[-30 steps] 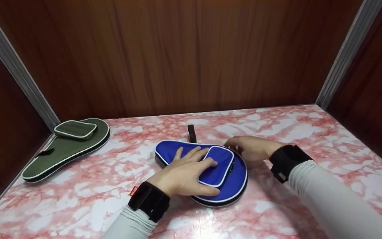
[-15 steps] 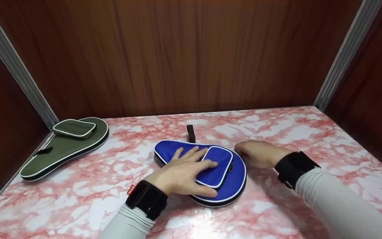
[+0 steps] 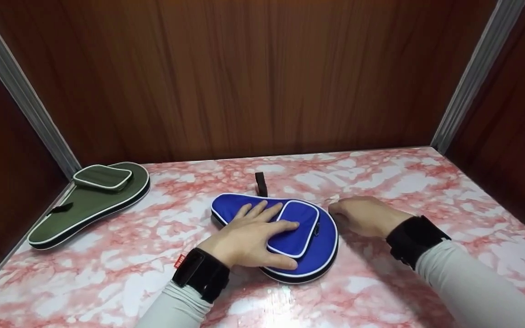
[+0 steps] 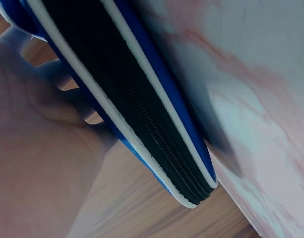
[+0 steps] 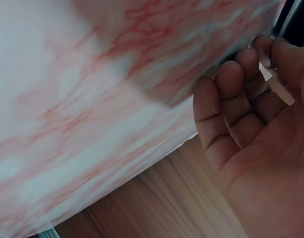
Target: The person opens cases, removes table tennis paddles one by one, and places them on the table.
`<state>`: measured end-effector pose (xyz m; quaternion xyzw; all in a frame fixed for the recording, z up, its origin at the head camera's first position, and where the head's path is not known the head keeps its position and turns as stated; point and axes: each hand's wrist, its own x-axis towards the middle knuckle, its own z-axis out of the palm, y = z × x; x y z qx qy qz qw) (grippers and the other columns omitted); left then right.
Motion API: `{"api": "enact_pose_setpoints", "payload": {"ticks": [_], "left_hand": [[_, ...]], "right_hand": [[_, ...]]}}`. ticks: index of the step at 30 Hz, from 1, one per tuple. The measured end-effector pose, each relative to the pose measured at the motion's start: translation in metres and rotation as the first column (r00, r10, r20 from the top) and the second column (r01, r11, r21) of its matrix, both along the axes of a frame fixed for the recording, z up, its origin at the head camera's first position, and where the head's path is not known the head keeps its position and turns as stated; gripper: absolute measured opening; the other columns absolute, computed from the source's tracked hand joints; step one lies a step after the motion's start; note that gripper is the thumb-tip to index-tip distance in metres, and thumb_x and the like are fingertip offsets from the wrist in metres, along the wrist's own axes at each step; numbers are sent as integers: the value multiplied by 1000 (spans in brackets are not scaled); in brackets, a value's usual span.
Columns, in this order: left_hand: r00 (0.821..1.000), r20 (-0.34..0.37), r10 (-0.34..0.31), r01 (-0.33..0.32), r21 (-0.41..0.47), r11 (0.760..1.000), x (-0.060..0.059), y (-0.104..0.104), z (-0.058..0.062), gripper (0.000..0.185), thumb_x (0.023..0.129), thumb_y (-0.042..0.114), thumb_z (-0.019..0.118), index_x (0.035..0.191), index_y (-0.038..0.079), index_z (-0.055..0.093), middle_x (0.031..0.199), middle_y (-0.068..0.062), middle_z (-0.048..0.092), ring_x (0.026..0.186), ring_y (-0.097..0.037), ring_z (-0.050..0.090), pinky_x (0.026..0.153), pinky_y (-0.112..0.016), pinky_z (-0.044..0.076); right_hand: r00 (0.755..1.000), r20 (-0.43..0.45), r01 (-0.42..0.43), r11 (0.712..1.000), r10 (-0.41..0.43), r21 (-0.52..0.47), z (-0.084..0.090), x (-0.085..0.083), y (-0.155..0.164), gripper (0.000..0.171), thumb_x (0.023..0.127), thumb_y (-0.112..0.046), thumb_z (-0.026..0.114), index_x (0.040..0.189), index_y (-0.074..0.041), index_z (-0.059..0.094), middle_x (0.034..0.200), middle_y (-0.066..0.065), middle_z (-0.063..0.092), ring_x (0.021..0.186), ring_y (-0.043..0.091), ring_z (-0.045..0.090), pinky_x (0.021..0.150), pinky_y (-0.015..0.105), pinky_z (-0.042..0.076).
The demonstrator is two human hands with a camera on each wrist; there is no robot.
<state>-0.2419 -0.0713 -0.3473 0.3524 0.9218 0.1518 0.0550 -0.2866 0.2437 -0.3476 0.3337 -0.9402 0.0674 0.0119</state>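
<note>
Head view: blue case (image 3: 301, 237) lies flat, lower ctr, on a pink-&-white table (image 3: 167, 282). Your L hand (image 3: 253, 239) rests on top, fingers spread, gripping nothing. Your R hand (image 3: 365, 215), fingers curled, is at the case's right edge; can't tell if it's pinching anything. L wrist view, ctr: side zipper (image 4: 159, 134). Best press evenly w/ L palm; any R pull should follow the zipper, low, w/o lifting.

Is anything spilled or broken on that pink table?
Nothing stands out. The blue case under the left hand and the green case on the left show no visible tears. The shiny patch at the front of the table looks like reflected light, not a spill.
</note>
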Motion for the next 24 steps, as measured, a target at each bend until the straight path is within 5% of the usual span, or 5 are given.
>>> {"api": "enact_pose_setpoints", "payload": {"ticks": [24], "left_hand": [[996, -38, 74, -75, -6, 997, 0, 10, -2, 84, 91, 78, 72, 163, 37, 57, 179, -13, 31, 166, -46, 18, 130, -68, 10]], "right_hand": [[999, 2, -40, 996, 40, -81, -3, 28, 15, 22, 106, -16, 72, 86, -25, 67, 83, -15, 59, 78, 6, 55, 74, 38, 52]]}}
